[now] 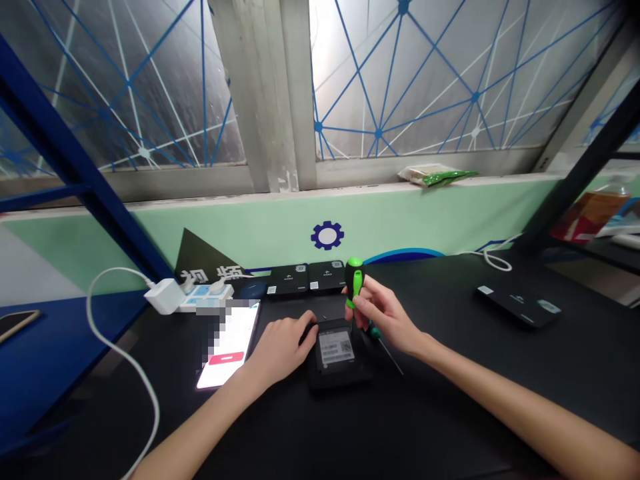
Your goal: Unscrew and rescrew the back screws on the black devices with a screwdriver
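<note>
My right hand (384,308) grips a green and black screwdriver (355,280), held upright over the far right part of a black box with a white label (336,348). The screwdriver's tip is hidden. My left hand (286,343) is closed at the box's left edge, thumb and fingers around its far left corner. Beside the box, under my right hand, lies a second screwdriver with a dark teal handle (374,331), its thin shaft pointing toward the near right. A tiny screw-like piece (325,317) is just beyond the box.
A lit phone or tablet (230,347) lies left of my left hand, near a white power strip (206,297) with a charger and cable. Black flat boxes (288,281) stand at the back; another (519,305) lies right. A packet (436,175) rests on the sill.
</note>
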The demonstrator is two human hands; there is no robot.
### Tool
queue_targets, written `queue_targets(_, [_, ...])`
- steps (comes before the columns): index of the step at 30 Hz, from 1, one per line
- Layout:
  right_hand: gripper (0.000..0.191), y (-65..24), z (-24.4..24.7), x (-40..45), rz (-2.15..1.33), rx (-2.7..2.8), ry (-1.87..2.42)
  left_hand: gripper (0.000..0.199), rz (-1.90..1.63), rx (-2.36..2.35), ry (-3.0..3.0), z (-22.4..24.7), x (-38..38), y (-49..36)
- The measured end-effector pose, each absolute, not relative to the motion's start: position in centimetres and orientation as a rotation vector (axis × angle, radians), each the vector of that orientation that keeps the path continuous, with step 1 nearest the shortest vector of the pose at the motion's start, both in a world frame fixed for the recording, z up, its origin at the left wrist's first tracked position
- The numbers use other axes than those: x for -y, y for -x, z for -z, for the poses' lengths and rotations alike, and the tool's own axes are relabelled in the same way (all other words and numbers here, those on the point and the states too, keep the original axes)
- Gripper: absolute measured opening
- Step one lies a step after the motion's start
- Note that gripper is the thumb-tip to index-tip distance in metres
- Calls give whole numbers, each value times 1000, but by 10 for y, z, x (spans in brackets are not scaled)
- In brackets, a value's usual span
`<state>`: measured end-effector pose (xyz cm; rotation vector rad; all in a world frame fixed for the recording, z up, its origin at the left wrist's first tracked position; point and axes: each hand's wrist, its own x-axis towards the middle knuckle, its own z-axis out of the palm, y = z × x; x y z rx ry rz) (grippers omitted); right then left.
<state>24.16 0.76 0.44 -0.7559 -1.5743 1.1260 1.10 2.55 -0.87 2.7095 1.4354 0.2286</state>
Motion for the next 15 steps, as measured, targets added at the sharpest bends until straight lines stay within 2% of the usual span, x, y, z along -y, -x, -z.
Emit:
queue_targets(5, [36,-235,-4,-7,-1108,1442,829,24,-221,-1444,-2703,8,-25,-12])
queue_targets(11, [26,-242,-3,-11,-1094,1586,791,26,-207,-1446,-2702,6,-25,-12])
queue_targets(15, [27,-249,-6,-12,-1063,1730,764,24,-211,-1441,-2707,6,-24,-12])
